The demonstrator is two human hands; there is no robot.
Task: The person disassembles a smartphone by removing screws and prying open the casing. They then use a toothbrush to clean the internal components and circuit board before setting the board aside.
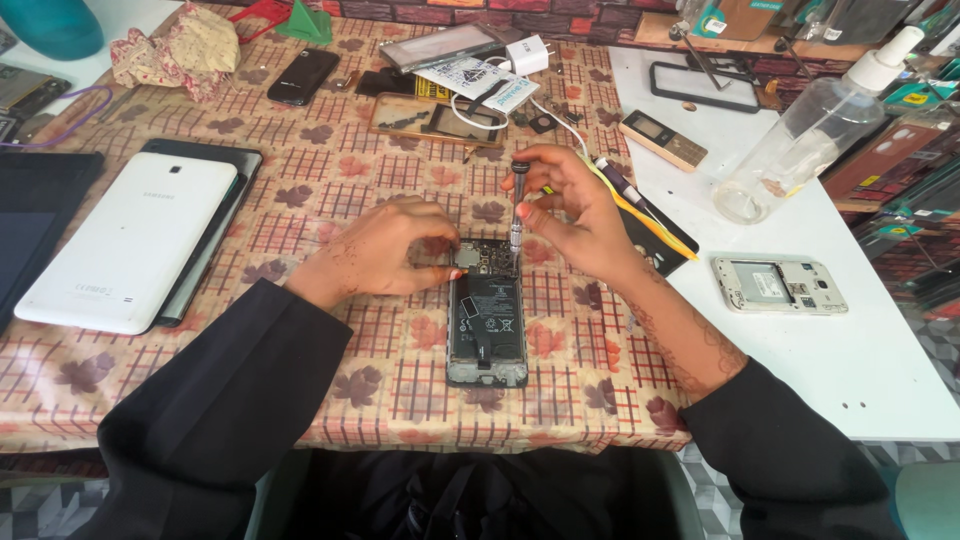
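Glossy patterned tablecloth; metal screwdriver; matt black battery; smooth white plastic tablet.
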